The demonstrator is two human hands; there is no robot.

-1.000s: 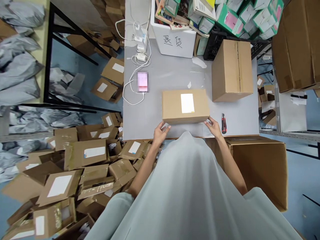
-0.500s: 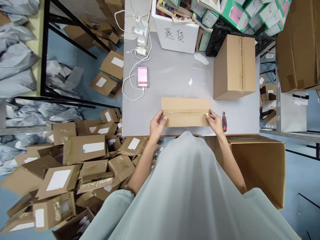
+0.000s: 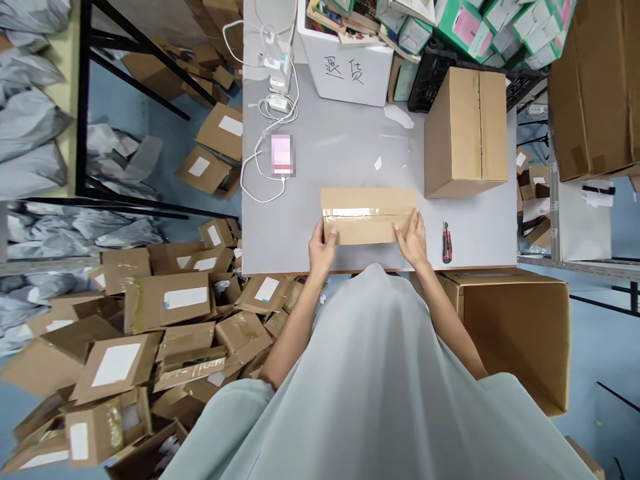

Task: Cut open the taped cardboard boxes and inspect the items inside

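Observation:
A long, narrow cardboard box (image 3: 369,227) lies between my hands near the table's front edge. Shiny clear tape runs along the seam on its upper face. My left hand (image 3: 323,250) grips the box's left end, with the thumb on the near face and the fingers behind the side. At the right end, my right hand (image 3: 412,239) holds it with the thumb on the face and the fingers along the edge. A red and black utility knife (image 3: 447,243) rests on the table to the right of my right hand.
A taller closed carton (image 3: 465,133) stands on the table (image 3: 340,153) at right. Behind are a white bin (image 3: 350,77) of books and a black crate (image 3: 430,83). A phone (image 3: 283,155) charges at left. Many cartons (image 3: 175,297) pile on the floor; a large open carton (image 3: 515,333) sits right.
The box has tilted and moved slightly away from me, so tape now glints along its seam. My right hand has shifted left and laid its fingers flatter along the box's end.

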